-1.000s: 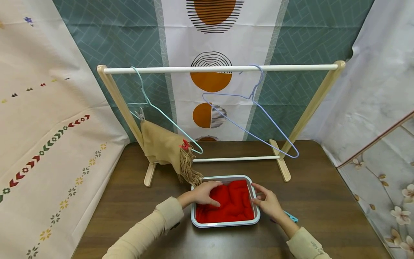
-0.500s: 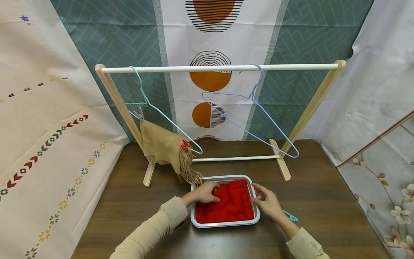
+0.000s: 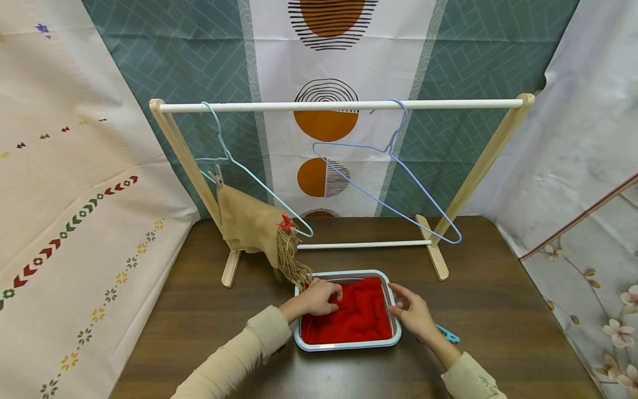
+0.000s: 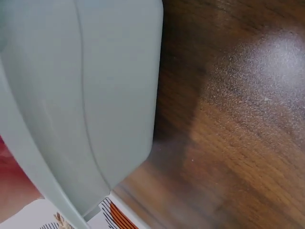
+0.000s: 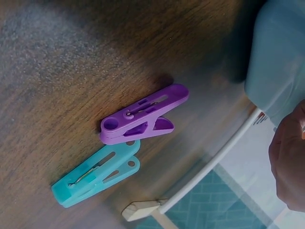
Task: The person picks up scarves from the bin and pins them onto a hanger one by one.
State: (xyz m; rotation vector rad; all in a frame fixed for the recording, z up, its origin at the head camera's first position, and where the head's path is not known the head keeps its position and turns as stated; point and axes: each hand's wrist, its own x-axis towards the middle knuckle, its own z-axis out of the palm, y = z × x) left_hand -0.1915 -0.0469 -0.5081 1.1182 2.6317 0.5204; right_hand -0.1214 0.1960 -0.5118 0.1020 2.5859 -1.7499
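A folded red cloth (image 3: pixel 359 316) fills a pale grey plastic basin (image 3: pixel 349 346) on the table. Over the basin's left side, my left hand (image 3: pixel 319 297) has its fingers curled into the cloth, thumb towards me; some fingertips are hidden. In the left wrist view, the basin's outer wall (image 4: pixel 119 86) covers most of my hand. At the right rim, my right hand (image 3: pixel 415 316) grips the basin with index finger and thumb over the edge. Near that wrist lie a purple clothespin (image 5: pixel 143 114) and a turquoise clothespin (image 5: pixel 95 174), side by side on the table.
Behind the basin stands a wooden garment rack (image 3: pixel 344 105). A mint hanger (image 3: pixel 259 180) on its left carries a tan cloth (image 3: pixel 246 221) with a straw-like fringe (image 3: pixel 289 255), held by a grey clip (image 3: pixel 217 176). A blue hanger (image 3: pixel 418 183) hangs at the right.
My left hand has drawn back slightly to the left, and its straighter fingers have curled into the red cloth. My right hand stays at the basin's rim.
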